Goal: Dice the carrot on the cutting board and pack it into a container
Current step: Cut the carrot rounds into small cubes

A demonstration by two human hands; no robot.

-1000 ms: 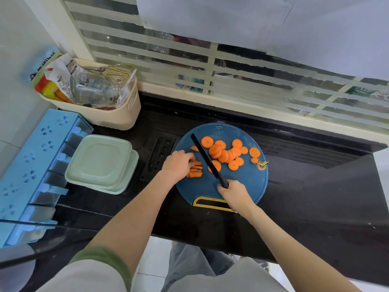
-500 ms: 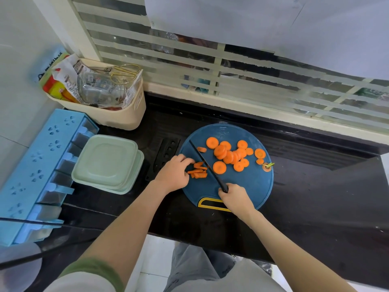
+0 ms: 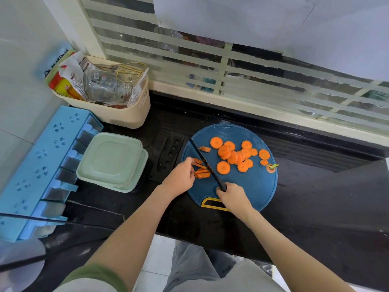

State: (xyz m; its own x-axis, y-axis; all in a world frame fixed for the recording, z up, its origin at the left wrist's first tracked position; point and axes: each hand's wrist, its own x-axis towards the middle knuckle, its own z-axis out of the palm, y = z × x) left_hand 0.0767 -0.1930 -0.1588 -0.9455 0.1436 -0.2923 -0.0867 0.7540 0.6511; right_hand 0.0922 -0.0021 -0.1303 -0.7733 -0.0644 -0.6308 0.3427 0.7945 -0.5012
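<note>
A round blue cutting board (image 3: 254,186) lies on the black counter. Several orange carrot rounds (image 3: 233,154) are piled on its far half, and a carrot end with a green stem (image 3: 271,167) lies at its right edge. Carrot strips (image 3: 202,174) sit at the board's left side. My left hand (image 3: 181,175) pinches these strips with its fingertips. My right hand (image 3: 232,197) grips the handle of a black knife (image 3: 203,160), whose blade lies across the strips and points to the far left. A pale green lidded container (image 3: 111,161) stands left of the board.
A black knife sheath (image 3: 168,157) lies between the container and the board. A cream basket (image 3: 117,106) with packets, a glass jar and gold scissors stands at the back left. A blue rack (image 3: 40,167) runs along the left wall. The counter's front edge is near my body.
The knife blade has shifted left onto the carrot strips. My left hand has closed its fingertips on the strips. The rounds have not moved.
</note>
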